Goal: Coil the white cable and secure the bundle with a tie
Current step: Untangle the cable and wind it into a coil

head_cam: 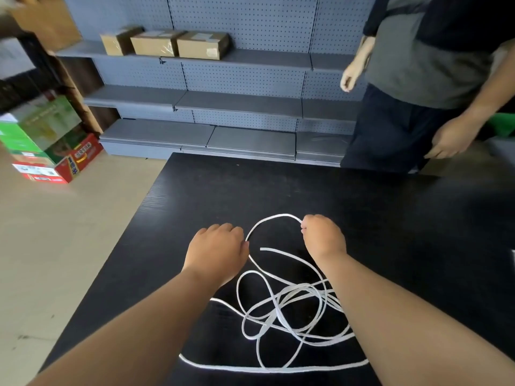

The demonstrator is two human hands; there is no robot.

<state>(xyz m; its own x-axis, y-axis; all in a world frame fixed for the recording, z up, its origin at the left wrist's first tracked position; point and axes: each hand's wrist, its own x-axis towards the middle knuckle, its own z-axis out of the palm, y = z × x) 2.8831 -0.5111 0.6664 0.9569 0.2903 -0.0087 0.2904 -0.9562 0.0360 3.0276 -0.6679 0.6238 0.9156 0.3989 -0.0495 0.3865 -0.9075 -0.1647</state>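
White cable (295, 289) is lying in a loose tangle on the black bench (362, 207), at the bench's 6 o'clock edge between the two forearms, with one open loop arching up toward 12 o'clock and a free end lying just inside it. Grey pegboard shelving (239, 107) is running along the wall at 12 o'clock. Another person (423, 65) in a grey and dark top is standing at 2 o'clock, at the bench's far side. Stacked green and red cartons (53, 140) are sitting on the floor at 9 o'clock, and three cardboard boxes (164, 43) are resting on the top shelf at 11 o'clock. The right hand (323, 235) is curling its fingers and pinching the top of the loop at its 1 o'clock point. The left hand (220, 252) is hovering knuckles-up at the loop's 9 o'clock side, fingers curling under; the cable is meeting its fingertips, but whether it is gripping I cannot tell.
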